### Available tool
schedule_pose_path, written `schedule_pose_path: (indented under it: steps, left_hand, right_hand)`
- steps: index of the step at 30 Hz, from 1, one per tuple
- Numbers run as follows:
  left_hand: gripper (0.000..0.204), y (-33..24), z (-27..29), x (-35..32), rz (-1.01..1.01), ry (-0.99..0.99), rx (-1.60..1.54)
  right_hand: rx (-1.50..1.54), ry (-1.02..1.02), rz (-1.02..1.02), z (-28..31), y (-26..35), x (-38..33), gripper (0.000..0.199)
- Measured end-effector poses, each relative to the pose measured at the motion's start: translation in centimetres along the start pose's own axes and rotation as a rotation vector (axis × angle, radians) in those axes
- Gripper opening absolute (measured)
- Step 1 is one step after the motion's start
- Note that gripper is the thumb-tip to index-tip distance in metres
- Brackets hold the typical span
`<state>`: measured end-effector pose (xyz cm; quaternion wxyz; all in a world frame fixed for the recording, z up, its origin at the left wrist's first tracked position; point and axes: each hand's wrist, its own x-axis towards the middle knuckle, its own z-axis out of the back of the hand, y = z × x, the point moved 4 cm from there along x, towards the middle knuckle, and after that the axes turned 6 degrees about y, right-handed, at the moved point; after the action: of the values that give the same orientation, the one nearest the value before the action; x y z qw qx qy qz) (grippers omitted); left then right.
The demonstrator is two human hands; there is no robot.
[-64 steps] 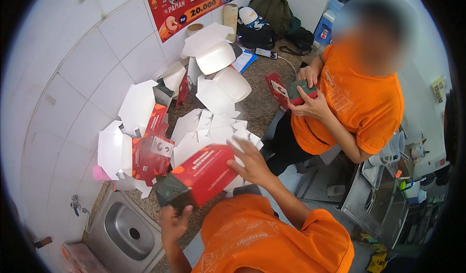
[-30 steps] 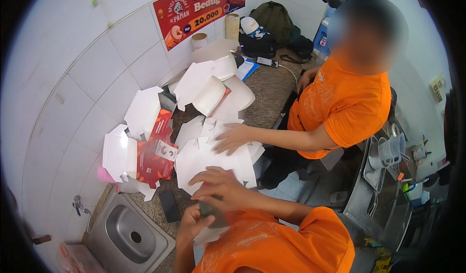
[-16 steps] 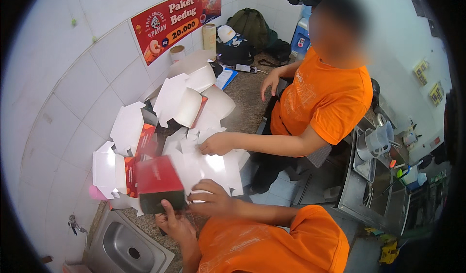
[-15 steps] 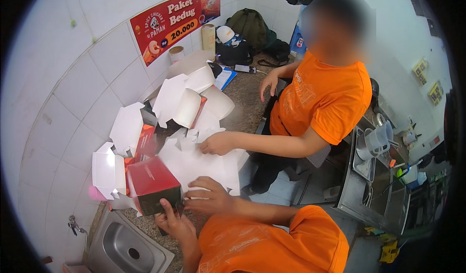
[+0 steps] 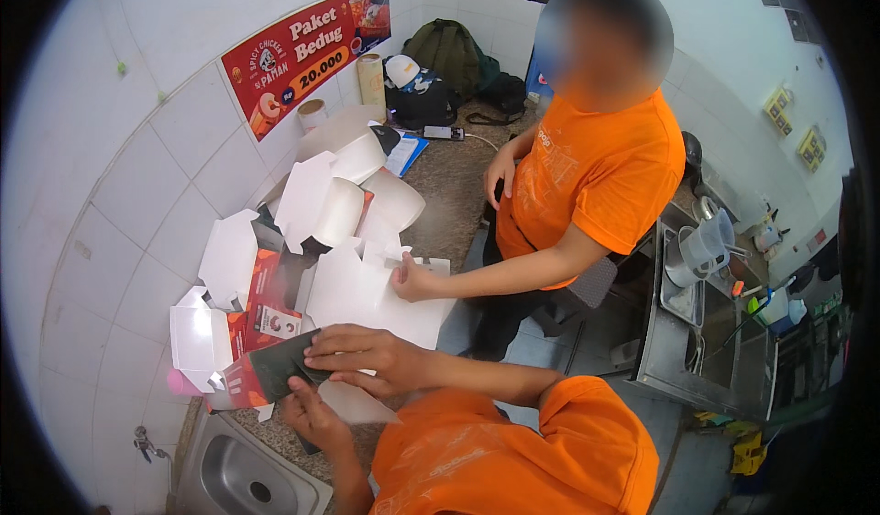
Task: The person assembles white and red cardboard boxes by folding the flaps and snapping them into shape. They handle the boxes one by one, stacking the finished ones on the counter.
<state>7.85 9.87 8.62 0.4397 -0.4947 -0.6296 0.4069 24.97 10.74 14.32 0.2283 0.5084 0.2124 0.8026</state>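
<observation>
A printed cardboard box [image 5: 280, 368] is between my hands over the near counter, its dark green side facing up and a white flap [image 5: 357, 402] sticking out toward me. My left hand [image 5: 316, 416] is closed on its near edge, thumb on the dark panel. Across the opposite edge, my right hand [image 5: 371, 357] is closed with its fingers bent over the cardboard. Beyond it lie flat white cardboard blanks [image 5: 367, 295], where a co-worker's hand [image 5: 417, 279] rests. Folded boxes with white lids, one [image 5: 202, 336] and another [image 5: 229, 258], stand to the left.
White paper buckets [image 5: 339, 213] are piled along the tiled wall. A steel sink [image 5: 197, 478] is set into the counter at near left. The co-worker in orange [image 5: 596, 185] stands at the counter's right edge. Bags [image 5: 449, 52] and a phone [image 5: 444, 133] lie at the far end.
The box in my hands has been turned and lowered, so its dark side faces up instead of the red one. My right hand has moved left onto it. The co-worker's hand has shifted slightly.
</observation>
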Motion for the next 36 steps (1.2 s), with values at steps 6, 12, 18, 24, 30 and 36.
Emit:
schedule_pose_path:
  steps: [6, 12, 18, 24, 30, 36]
  left_hand:
    - [0.037, -1.7, -2.1, -0.4, 0.004, -0.060, -0.149]
    - [0.034, 1.1, -2.5, -0.7, 0.012, 0.130, -0.286]
    - [0.042, -1.0, -0.1, -0.5, 0.067, 0.386, -0.112]
    - [0.054, -3.5, 3.8, 2.4, -0.167, 0.498, -0.116]
    - [0.063, 7.4, 2.2, -0.4, 0.347, 0.667, -0.051]
    - [0.063, 10.1, 6.4, -5.9, 0.517, 0.474, -0.298]
  right_hand:
    - [-0.219, -0.030, 0.094, -1.6, -0.3, -1.2, 0.033]
    - [-0.184, -0.195, -0.027, -0.6, 0.5, 0.3, 0.022]
    - [-0.060, -0.077, -0.222, 0.8, -0.8, 0.2, 0.027]
    - [0.429, 0.042, -0.314, 5.3, -3.4, 0.8, 0.033]
    - [0.741, 0.341, -0.496, 2.6, -5.9, 1.7, 0.047]
    - [1.383, 0.108, -0.597, -0.5, -13.0, -4.9, 0.055]
